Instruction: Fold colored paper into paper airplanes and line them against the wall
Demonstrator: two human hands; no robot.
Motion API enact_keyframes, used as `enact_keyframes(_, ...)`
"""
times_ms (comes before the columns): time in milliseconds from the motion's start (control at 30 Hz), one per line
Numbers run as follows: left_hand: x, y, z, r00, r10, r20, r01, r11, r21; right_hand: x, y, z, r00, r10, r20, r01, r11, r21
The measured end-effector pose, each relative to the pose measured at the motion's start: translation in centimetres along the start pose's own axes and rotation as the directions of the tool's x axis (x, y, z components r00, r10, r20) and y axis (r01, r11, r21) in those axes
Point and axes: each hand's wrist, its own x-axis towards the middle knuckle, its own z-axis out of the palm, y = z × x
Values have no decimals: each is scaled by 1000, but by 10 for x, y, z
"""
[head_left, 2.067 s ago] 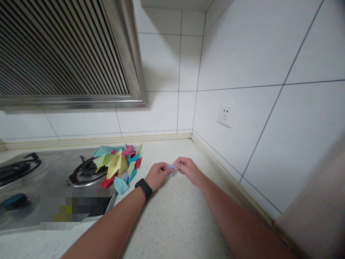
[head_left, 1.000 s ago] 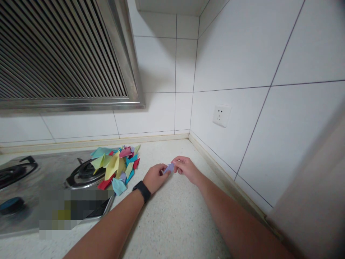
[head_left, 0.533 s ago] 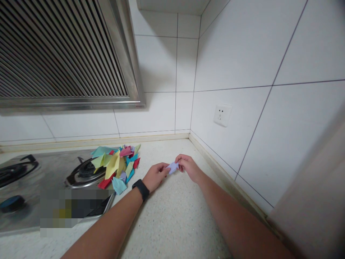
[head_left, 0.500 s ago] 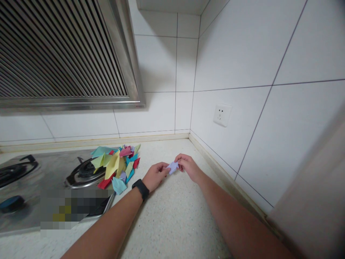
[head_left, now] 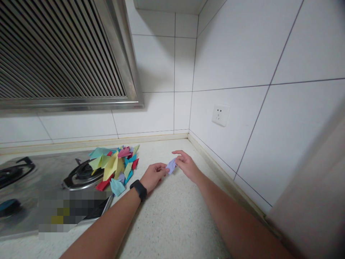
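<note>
Quantity in hand: one lilac paper [head_left: 171,166], folded. In the pile of folded papers [head_left: 115,165]: many, in yellow, green, light blue, blue, red, pink and lilac; overlapping, exact count not determinable. Visible on the stove [head_left: 51,172]: two burners [head_left: 83,175] and one knob [head_left: 10,207].

Location of the lilac paper: at the counter [head_left: 169,219], toward the back right corner, well apart from the pile; contact with the surface below not determinable. Location of the pile: across the right rear part of the stove, partly over the right burner, extending past the stove's right edge. Blurred patch at the stove's front edge. Above the stove: one range hood [head_left: 64,54]. On the right wall: one socket [head_left: 221,115].

Left hand [head_left: 153,177]: extended from the front edge, fingers pinching the paper's left end; black watch [head_left: 139,190] at the wrist. Right hand [head_left: 188,167]: reaching in opposite, index finger spread above, other fingers touching the paper's right end; firm pinch not determinable.
</note>
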Motion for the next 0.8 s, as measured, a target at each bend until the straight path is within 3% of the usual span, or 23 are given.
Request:
enact_keyframes(167,3,-5,1,998,-1,-56,-1,999,-36,-1,9,1,997,61,-41,-63,997,-33)
enact_keyframes(333,5,-8,1,995,4,-96,-10,998,-57,-4,14,5,979,135,153,-113,984,-141)
enact_keyframes(400,4,-7,1,995,5,-96,-11,998,-55,-5,12,6,975,128,179,-95,978,-184)
enact_keyframes(667,1,-1,2,995,31,-90,-23,996,92,-1,12,3,974,193,115,-176,975,-139)
enact_keyframes(800,3,-2,1,994,31,-105,-18,992,125,-1,17,2,982,165,91,-148,974,-169)
